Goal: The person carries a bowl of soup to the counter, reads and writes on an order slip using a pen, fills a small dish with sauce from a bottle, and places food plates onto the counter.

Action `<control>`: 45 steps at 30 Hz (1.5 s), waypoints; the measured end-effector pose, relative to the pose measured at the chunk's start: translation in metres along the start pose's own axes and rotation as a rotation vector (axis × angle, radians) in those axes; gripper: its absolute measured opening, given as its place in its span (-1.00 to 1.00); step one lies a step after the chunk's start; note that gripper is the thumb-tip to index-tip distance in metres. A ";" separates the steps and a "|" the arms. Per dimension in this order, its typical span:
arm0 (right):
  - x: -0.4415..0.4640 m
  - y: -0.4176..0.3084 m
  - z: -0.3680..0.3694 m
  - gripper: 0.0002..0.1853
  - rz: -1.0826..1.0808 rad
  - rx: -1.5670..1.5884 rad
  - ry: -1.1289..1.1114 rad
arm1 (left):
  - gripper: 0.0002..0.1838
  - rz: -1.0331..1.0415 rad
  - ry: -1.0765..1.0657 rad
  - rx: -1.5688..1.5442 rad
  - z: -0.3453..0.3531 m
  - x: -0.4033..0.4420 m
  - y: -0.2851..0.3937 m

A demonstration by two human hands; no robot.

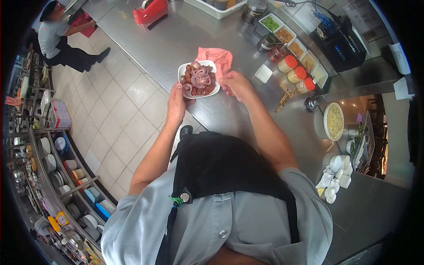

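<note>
A: We've got the white bowl [181,70] up at the counter's edge, piled with sliced purple onion rings [202,76] over glossy dark reddish-brown pieces [207,90]

B: And we're holding it with our left hand [176,102], thumb up against the outside, fingers curled in underneath, most of them hidden by the bowl

A: Over on the other side, our right hand [237,86] has thumb and fingers drawn together, pinching the lower end of the pink cloth [216,57], just beside the bowl's rim

B: Look along the steel counter [176,39]! We see a row of white tubs: chopped green bits in the green tub [271,22], orange-brown crumbs in the orange tub [285,35] next to it, and more tubs running down behind the jars

A: Three red-lidded jars [296,75] stand in a line there, pale yellowish contents showing, and a small white dish [263,73] sits nearer us

B: Further to our right, a white oval bowl [326,123] is filled with something pale yellow and chunky; we can't tell what

A: And away to our left, a person in a grey top [51,35] reaches towards a red container [84,25], its contents too hard for us to make out
</note>
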State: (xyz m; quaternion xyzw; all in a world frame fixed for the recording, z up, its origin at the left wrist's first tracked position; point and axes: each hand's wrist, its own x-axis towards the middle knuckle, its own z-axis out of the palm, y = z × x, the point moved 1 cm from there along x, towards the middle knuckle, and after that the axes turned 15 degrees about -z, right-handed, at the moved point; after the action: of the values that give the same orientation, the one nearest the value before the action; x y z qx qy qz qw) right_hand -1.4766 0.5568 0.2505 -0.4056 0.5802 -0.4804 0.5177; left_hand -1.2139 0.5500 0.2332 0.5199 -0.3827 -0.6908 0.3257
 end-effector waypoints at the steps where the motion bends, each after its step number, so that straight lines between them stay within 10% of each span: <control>1: 0.000 -0.001 0.003 -0.74 -0.030 -0.087 -0.006 | -0.31 -0.002 -0.004 -0.003 -0.002 0.003 -0.003; 11: 0.015 0.010 0.027 -0.67 -0.433 -0.932 0.108 | -0.37 0.021 0.029 -0.019 0.006 -0.007 0.008; 17: 0.021 0.008 -0.002 -0.74 -0.075 -0.226 0.065 | -0.44 0.028 0.031 -0.023 0.008 -0.002 0.009; 29: 0.079 -0.014 -0.034 -0.68 -0.228 -0.227 0.283 | -0.13 -0.016 -0.106 0.195 -0.007 -0.006 0.020; 38: 0.103 -0.015 -0.005 -0.76 -0.504 -1.186 0.092 | -0.11 -0.111 -0.139 0.217 -0.011 -0.005 0.026; 45: 0.102 0.023 -0.059 -0.66 -0.400 -0.811 0.083 | -0.09 -0.144 -0.259 0.259 -0.019 0.004 0.020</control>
State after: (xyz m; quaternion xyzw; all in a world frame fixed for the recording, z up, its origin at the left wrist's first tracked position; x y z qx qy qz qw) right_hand -1.5485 0.4709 0.2069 -0.6601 0.6522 -0.3206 0.1901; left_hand -1.1958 0.5335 0.2461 0.4904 -0.4687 -0.7185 0.1539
